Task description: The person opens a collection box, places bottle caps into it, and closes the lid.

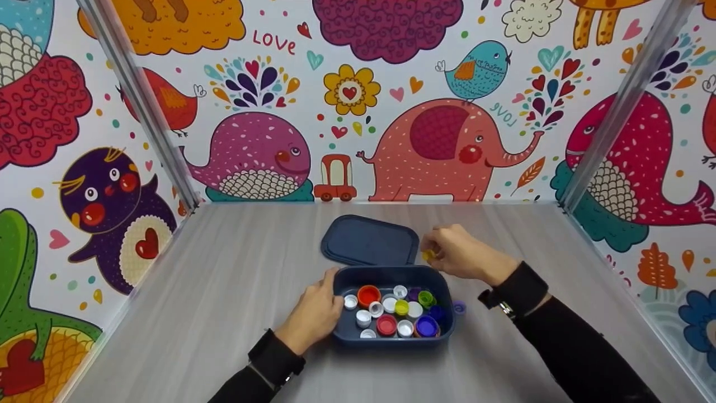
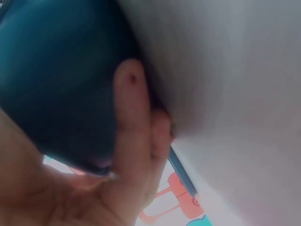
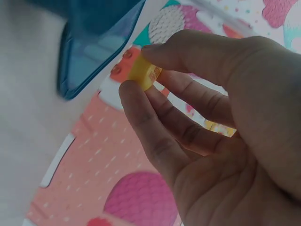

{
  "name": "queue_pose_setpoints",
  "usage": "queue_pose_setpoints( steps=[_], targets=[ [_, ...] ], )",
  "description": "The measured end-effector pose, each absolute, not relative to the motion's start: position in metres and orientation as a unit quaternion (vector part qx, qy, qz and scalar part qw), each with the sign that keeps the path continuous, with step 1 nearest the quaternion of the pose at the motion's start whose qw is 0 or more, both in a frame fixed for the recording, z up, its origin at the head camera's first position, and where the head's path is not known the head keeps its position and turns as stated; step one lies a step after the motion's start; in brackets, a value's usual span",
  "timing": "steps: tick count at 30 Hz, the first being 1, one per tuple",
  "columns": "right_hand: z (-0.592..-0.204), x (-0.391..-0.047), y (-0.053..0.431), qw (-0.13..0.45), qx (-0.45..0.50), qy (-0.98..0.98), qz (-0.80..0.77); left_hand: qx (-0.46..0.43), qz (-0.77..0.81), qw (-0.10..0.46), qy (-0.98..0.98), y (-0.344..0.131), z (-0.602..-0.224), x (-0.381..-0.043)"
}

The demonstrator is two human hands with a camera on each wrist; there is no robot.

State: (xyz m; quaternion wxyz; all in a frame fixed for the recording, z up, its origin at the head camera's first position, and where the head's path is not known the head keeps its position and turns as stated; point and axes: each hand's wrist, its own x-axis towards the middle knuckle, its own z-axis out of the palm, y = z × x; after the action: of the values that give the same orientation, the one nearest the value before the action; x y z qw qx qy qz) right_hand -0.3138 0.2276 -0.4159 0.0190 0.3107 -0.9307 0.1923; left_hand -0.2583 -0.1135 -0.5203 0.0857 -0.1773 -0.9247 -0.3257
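A dark blue plastic box [image 1: 391,341] stands on the table, filled with bottle caps in white, red, orange, yellow, green and purple. My left hand [image 1: 314,309] grips the box at its left wall; in the left wrist view its fingers [image 2: 131,117] lie along the outside. Beyond the box's back right corner, my right hand [image 1: 461,252] pinches a yellow bottle cap [image 3: 144,71] between thumb and fingertips. The same yellow cap [image 1: 429,255] shows small in the head view, partly covered by the fingers.
The box's dark blue lid [image 1: 369,240] lies flat behind it, close to the right hand. A purple cap [image 1: 459,307] sits on the table just right of the box. Walls printed with cartoon animals [image 1: 436,151] enclose the table [image 1: 235,268] at the back and both sides.
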Motion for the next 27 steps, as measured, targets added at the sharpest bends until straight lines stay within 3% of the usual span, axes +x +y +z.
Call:
queue_pose_setpoints(
  steps=[11,27],
  targets=[
    [-0.421,-0.304,0.158,-0.001,0.426,-0.889,0.170,-0.178,-0.333,0.074,-0.923,-0.114,-0.520,-0.259],
    [-0.439,-0.295,0.099,-0.043,0.485,-0.865,0.121,-0.196,-0.321,0.069,-0.924,-0.117,-0.518,-0.257]
  ],
)
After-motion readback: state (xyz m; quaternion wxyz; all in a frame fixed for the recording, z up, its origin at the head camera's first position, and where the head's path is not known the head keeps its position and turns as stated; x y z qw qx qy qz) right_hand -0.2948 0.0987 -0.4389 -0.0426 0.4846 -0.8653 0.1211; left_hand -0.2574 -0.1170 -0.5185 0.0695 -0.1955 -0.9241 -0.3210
